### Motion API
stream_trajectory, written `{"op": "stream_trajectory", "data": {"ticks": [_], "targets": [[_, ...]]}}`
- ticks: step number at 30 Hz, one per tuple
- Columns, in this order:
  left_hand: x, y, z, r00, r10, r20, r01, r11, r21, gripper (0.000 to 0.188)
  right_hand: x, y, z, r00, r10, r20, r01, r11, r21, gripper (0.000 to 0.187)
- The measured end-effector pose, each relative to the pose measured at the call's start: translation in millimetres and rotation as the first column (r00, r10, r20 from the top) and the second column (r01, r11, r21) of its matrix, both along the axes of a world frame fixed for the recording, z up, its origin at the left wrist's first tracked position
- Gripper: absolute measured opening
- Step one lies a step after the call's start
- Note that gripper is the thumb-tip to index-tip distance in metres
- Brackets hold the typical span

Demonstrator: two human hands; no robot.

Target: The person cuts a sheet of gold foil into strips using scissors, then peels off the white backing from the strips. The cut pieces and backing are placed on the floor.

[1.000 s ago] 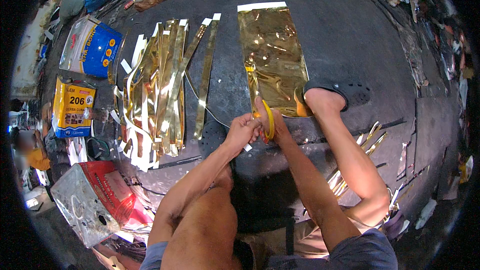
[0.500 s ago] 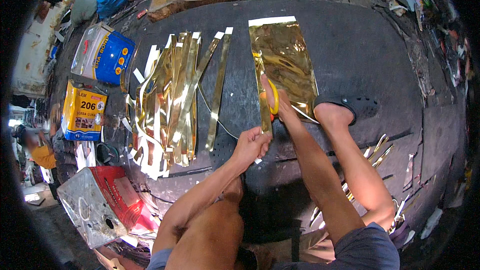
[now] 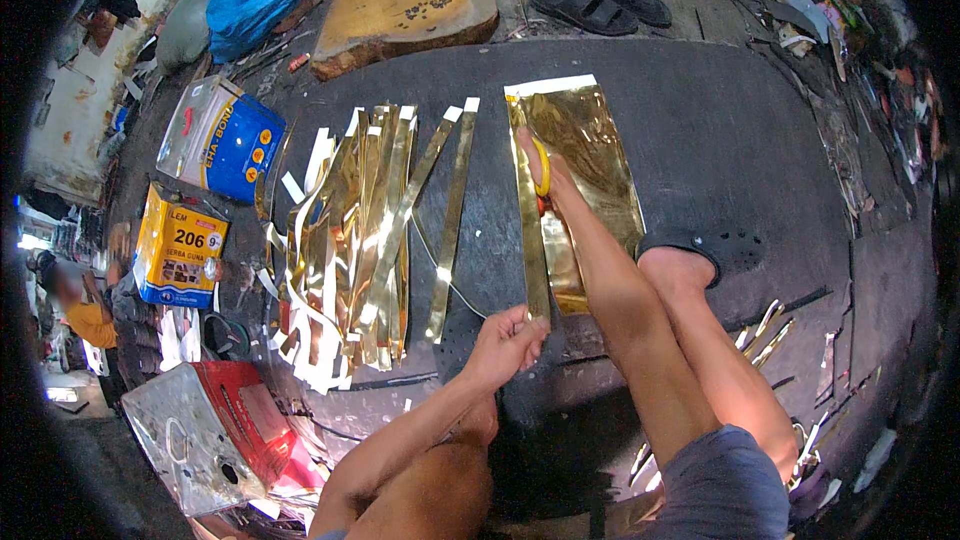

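A shiny gold sheet [image 3: 608,155] with a white far edge lies on the dark floor mat. My right hand [image 3: 551,176] is closed on yellow-handled scissors [image 3: 542,162] near the sheet's far left part; the blades are hard to make out. Along the sheet's left side runs a narrow gold strip [image 3: 533,255], parted from it at the near end. My left hand [image 3: 508,348] pinches the near end of that strip. Left of it lies a single cut gold strip [image 3: 452,230], and beyond that a pile of gold strips [image 3: 375,230] with white ends.
A blue-and-white can [image 3: 225,140], a yellow can [image 3: 182,245] and a red-and-silver can [image 3: 215,435] stand at left. A wooden block [image 3: 405,15] and dark sandals [image 3: 600,5] lie at the far side. My shod foot [image 3: 685,265] rests right of the sheet.
My right hand and the scissors have moved farther along the sheet toward its white far edge, and the parted strip is longer. The whole view has shifted, so things sit lower.
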State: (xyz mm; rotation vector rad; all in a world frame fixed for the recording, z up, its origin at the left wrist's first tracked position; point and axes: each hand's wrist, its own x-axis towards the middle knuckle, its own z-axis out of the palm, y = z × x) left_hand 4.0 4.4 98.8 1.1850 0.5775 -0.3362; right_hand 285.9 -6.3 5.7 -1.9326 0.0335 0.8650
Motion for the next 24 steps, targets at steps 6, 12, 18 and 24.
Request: {"op": "stream_trajectory", "data": {"ticks": [6, 12, 18, 24], "targets": [[-12.6, 3.7, 12.5, 1.000, 0.027, 0.009, -0.027, 0.999, -0.036, 0.025, 53.3, 33.7, -10.1, 0.986, 0.005, 0.166, -0.010, 1.000, 0.029, 0.109], [-17.6, 14.6, 25.2, 0.999, 0.043, 0.017, -0.042, 0.999, -0.027, 0.027, 56.0, 39.6, -1.4, 0.999, 0.025, -0.020, -0.022, 0.989, 0.149, 0.110], [-29.8, 23.0, 31.3, 1.000, -0.005, -0.016, 0.005, 0.999, 0.034, 0.027, 91.0, 40.9, -5.2, 0.986, 0.127, 0.108, -0.153, 0.949, 0.274, 0.127], [-48.2, 69.4, -0.1, 0.990, 0.005, -0.141, 0.080, 0.804, 0.589, 0.025, 61.3, 31.9, 32.6, 0.992, -0.090, -0.090, 0.108, 0.967, 0.229, 0.099]]}}
